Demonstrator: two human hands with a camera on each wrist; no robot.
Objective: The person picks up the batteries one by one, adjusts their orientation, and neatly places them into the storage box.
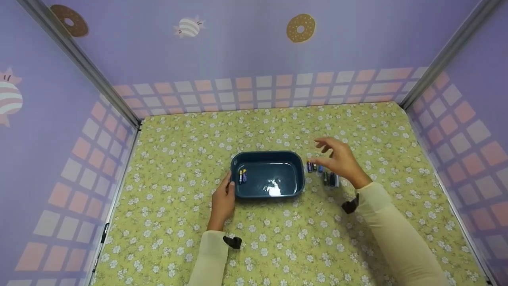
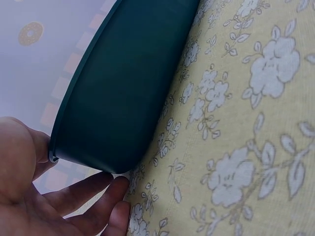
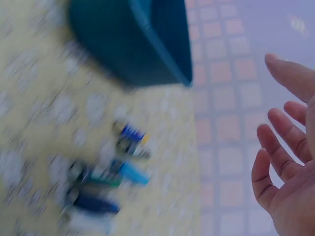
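A dark teal rectangular basin point(image 1: 268, 194) stands on the floral cloth. Two batteries point(image 1: 242, 176) lie inside it near its left wall. My left hand point(image 1: 224, 200) rests against the basin's left end; in the left wrist view, its fingers point(image 2: 106, 196) touch the outer wall beneath the rim. My right hand point(image 1: 341, 161) hovers to the right of the basin, thumb and fingers spread apart with nothing between them. Below and beside it lie several loose batteries, among them a purple battery point(image 1: 310, 167), a light blue battery point(image 3: 132, 173) and a dark blue battery point(image 3: 96, 201).
Floral yellow cloth point(image 1: 178, 159) covers the surface. Purple walls point(image 1: 254, 47) with pink and white squares enclose it at the back and both sides, with metal posts point(image 1: 448, 51) at the corners. Dark straps point(image 1: 232, 242) sit at both wrists.
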